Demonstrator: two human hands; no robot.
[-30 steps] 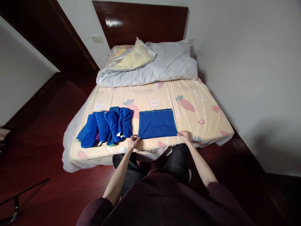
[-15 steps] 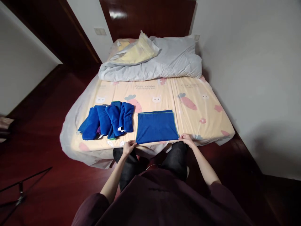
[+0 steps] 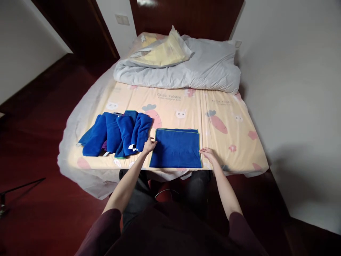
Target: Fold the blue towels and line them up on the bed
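A blue towel point(image 3: 177, 148) with thin yellow-green edging lies flat and folded into a rectangle at the bed's near edge. My left hand point(image 3: 149, 145) is at its left side, finger and thumb slightly apart near the edging. On the opposite side, the outstretched fingers of my right hand point(image 3: 208, 155) reach the towel's right edge; whether they press on it is hard to see. Left of the flat towel lies a heap of folded blue towels point(image 3: 113, 131) with white tags, close to my left hand. A bit of purple cloth point(image 3: 104, 145) shows among them.
The bed point(image 3: 226, 142) has a peach sheet printed with carrots and rabbits. A grey quilt point(image 3: 210, 64) and a pale yellow cloth point(image 3: 167, 53) are bunched at the headboard point(image 3: 186, 17). A wall point(image 3: 298, 106) stands to the right. A thin black stand point(image 3: 23, 185) is on the floor at left.
Both hands have left the towel's near corners and moved up along its sides, their fingers loosening. The towel's near edge now lies straight on the bed. The view has shifted slightly.
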